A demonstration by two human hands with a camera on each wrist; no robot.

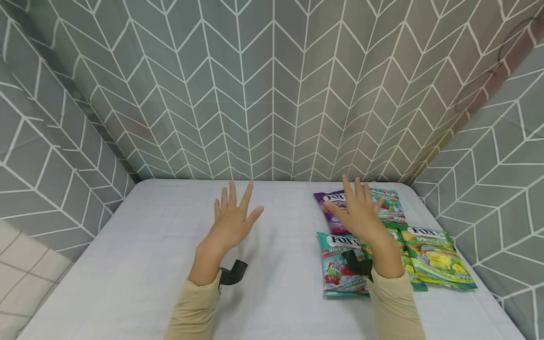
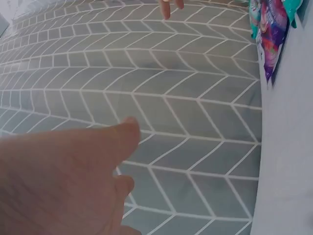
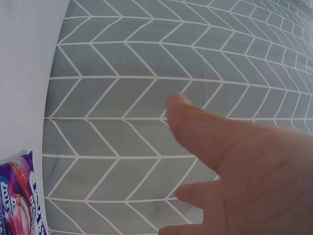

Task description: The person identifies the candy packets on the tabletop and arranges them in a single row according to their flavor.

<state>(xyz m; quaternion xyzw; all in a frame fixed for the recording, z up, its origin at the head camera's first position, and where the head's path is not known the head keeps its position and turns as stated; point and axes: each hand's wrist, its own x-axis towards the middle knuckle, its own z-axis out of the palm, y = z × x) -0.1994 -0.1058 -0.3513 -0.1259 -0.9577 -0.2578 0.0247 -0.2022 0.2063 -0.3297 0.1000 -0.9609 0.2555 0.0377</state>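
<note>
My left hand (image 1: 231, 225) hovers over the left part of the white table with fingers spread and nothing in it. On the right, my right hand (image 1: 359, 212) is held palm down above several Fox's candy bags, its fingers also spread and holding nothing. Partly behind that hand lie a purple bag (image 1: 333, 220) and a teal one (image 1: 390, 206). Nearer the front are a teal mint bag (image 1: 340, 276), a green bag (image 1: 410, 264) mostly hidden by the right forearm, and a yellow-green bag (image 1: 439, 259). In the right wrist view, the purple bag (image 3: 19, 200) shows at the lower left.
A white cloth covers the table (image 1: 127, 264). Grey curtains (image 1: 272, 94) with white chevron lines stand at the back and both sides. Black straps (image 1: 233, 272) hang at both wrists. Pale floor tiles (image 1: 25, 264) show beyond the left edge.
</note>
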